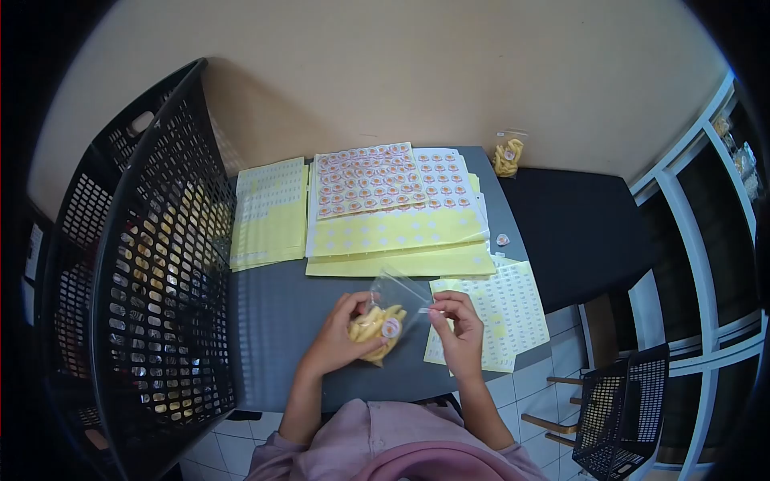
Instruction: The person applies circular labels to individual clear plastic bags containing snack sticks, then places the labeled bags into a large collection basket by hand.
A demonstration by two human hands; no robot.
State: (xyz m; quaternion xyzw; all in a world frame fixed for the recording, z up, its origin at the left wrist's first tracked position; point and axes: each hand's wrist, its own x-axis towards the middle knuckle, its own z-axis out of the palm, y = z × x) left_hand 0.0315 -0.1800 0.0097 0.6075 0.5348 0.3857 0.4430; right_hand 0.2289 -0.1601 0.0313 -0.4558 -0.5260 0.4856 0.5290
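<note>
My left hand [339, 333] is closed around the side of a clear zip bag [375, 330] of yellow snack sticks, which tilts over the table. A round orange-and-white sticker [391, 327] is on the bag's front. Thumb and fingers of my right hand [457, 325] pinch a small white label [426, 310] at the bag's upper right corner. Beneath and beside that hand lie yellow-backed sheets of small printed labels [521, 301]. Farther back, a stack of round-sticker sheets [369, 180] covers the middle of the table, partly peeled down to yellow backing.
A tall black plastic crate [160, 321] with packed bags inside stands at the left. More label sheets [269, 216] lie beside it. Another filled bag [508, 156] stands at the back right by a black surface [577, 232]. A loose sticker [502, 240] lies near the table's right edge.
</note>
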